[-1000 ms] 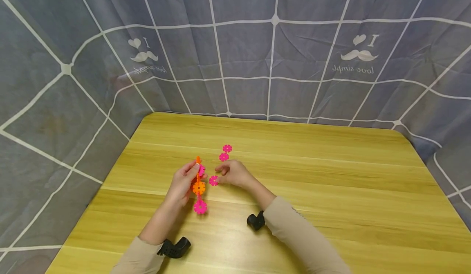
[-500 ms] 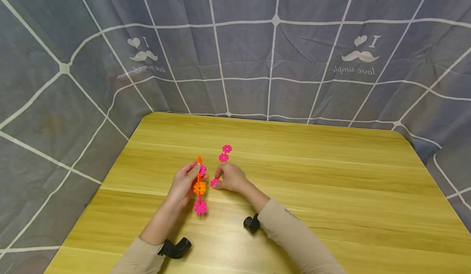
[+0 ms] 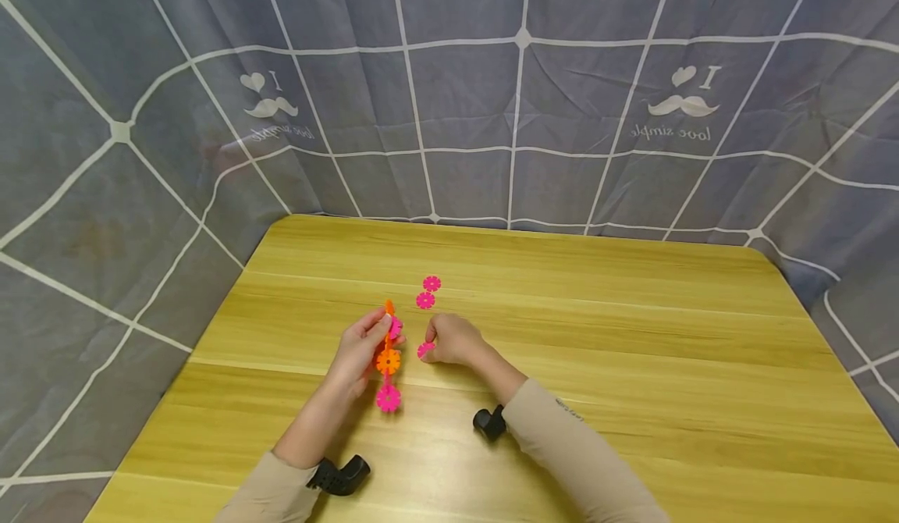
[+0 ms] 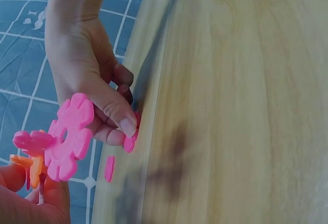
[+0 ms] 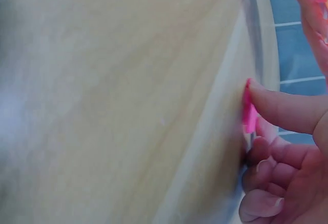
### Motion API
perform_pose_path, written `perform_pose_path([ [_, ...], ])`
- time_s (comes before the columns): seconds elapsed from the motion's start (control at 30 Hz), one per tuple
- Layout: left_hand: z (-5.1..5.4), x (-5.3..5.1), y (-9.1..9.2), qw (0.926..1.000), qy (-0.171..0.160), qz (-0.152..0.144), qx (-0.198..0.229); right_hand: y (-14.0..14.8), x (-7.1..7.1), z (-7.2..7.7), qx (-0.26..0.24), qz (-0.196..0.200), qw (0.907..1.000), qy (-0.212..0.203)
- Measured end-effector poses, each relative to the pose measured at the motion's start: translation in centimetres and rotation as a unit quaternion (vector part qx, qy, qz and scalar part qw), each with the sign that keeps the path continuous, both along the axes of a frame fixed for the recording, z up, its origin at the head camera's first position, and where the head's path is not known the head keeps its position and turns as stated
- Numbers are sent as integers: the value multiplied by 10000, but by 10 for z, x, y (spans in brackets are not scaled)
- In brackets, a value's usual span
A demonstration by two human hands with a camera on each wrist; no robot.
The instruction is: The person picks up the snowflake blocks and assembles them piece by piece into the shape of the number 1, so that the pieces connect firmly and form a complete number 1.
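Note:
In the head view my left hand (image 3: 356, 354) grips a chain of interlocked orange and pink notched plastic discs (image 3: 389, 362) above the table, thumb near its top. A pink disc forms the chain's lower end; in the left wrist view that large pink disc (image 4: 69, 137) tilts close to the camera. To its right my right hand (image 3: 456, 341) pinches a single pink notched disc (image 3: 425, 350) between thumb and fingers. The right wrist view has this pinched disc (image 5: 249, 111) edge-on, partly covered by the thumb. Whether it touches the table I cannot tell. Chain and single disc are apart.
Two loose pink discs, a farther one (image 3: 431, 283) and a nearer one (image 3: 424, 300), lie flat beyond my right hand. The wooden table (image 3: 632, 336) meets a grey checked curtain (image 3: 463, 101) at the back. Black mounts (image 3: 340, 476) protrude at both wrists.
My right thumb and fingers have closed on the pink disc beside them and shifted it slightly right. The left hand with its chain has drifted a little to the right.

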State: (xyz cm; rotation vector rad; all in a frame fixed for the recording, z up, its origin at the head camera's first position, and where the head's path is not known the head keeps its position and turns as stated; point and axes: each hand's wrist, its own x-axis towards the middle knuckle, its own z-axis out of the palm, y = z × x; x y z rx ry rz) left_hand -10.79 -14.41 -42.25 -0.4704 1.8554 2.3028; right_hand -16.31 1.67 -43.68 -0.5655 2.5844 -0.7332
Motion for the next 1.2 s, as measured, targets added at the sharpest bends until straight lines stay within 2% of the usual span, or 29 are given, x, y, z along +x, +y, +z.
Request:
perform_pose_path([
  [0.17,-1,1,4,9999,-1,-103,-93,10,2,4,-147,43,9998,-93],
  [0.37,-4,4,10,9999,-20,-161,-29,30,0,-4,-1039,-58,9945,-147],
  [0.47,-5,5,15,9997,-18,-235,-35,40,-2,-5,-1580,-336,9858,-459],
  [0.6,-7,5,22,9993,19,-353,-80,53,-7,1,-2384,-646,9663,-730],
  [0.67,-7,6,26,9990,82,-434,-68,58,-5,15,-2740,-674,9565,-743],
  [0.77,-6,6,34,9982,168,-581,-37,64,-8,27,-3163,-708,9426,-804],
  [0.83,-4,7,40,9974,215,-687,-25,66,-8,35,-3277,-761,9383,-805],
  [0.9,-3,7,45,9964,242,-808,-22,67,-12,34,-3348,-781,9361,-744],
  [1.0,0,9,51,9942,335,-1020,14,65,-9,40,-3408,-810,9340,-695],
  [1.2,0,11,57,9890,455,-1398,157,63,-5,44,-3458,-842,9324,-636],
])
